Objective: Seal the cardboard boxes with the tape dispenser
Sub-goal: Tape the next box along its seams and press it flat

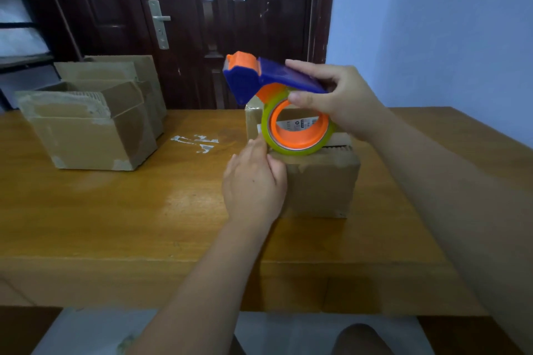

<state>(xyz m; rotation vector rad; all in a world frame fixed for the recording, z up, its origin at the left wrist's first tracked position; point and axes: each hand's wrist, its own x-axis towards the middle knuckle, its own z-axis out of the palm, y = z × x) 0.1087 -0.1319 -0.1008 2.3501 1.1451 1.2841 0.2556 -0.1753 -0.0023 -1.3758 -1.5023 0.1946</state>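
Gripping the handle of the tape dispenser [259, 78] over the box [320, 184] right of tabletop [115, 210] centre, right hand [340, 98] fingers clamped, left hand [253, 184] fingers pinching the tape roll [300, 150] edge; risk: weak pinch lets tape snap back.

Right grip [331, 98] raised, clasping tape dispenser [259, 78]; left grip [253, 181] lower, forearm outstretched, fingertips [259, 143] forward.
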